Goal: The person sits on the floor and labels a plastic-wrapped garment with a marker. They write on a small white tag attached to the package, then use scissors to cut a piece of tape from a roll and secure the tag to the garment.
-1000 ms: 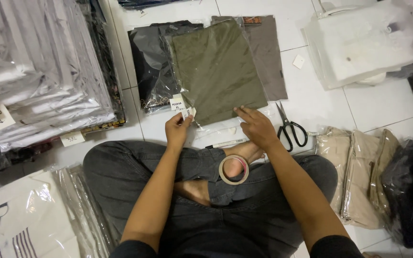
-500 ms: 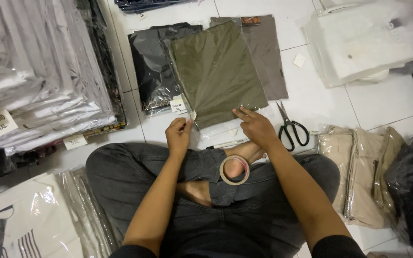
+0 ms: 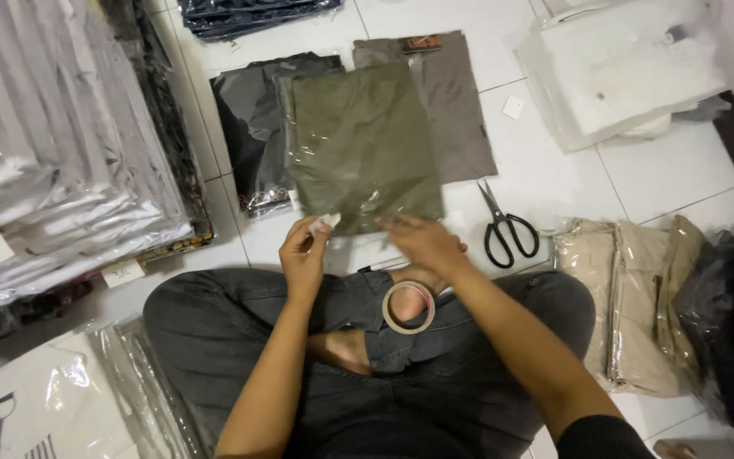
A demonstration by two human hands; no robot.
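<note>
Seen from the head camera, a person sits cross-legged on a white tiled floor (image 3: pixel 554 183), dark grey trousers filling the lower middle of the frame.

The left hand (image 3: pixel 303 255), just left of centre, has its fingers pinched together on a small white tag (image 3: pixel 330 223) at the lower left corner of an olive green garment in a clear plastic bag (image 3: pixel 358 144). The right hand (image 3: pixel 422 242), at centre, is blurred; it rests flat on the lower edge of the same bag, fingers stretched out and not closed around anything.

The olive bag lies on the floor at upper centre, just in front of the knees. It overlaps a black bagged garment (image 3: pixel 244 127) to its left and a grey-brown bagged garment (image 3: pixel 460 110) to its right.

A roll of tape (image 3: pixel 409 307) sits on the person's lap, just below the right hand. Black scissors (image 3: pixel 507 229) lie on the tiles to the right of that hand, blades pointing to the top of the frame.

A tall stack of bagged white and grey clothes (image 3: pixel 53 153) fills the left side. Beige bagged garments (image 3: pixel 622 297) lie at the right, and a pile of white plastic bags (image 3: pixel 622 68) sits at upper right.
</note>
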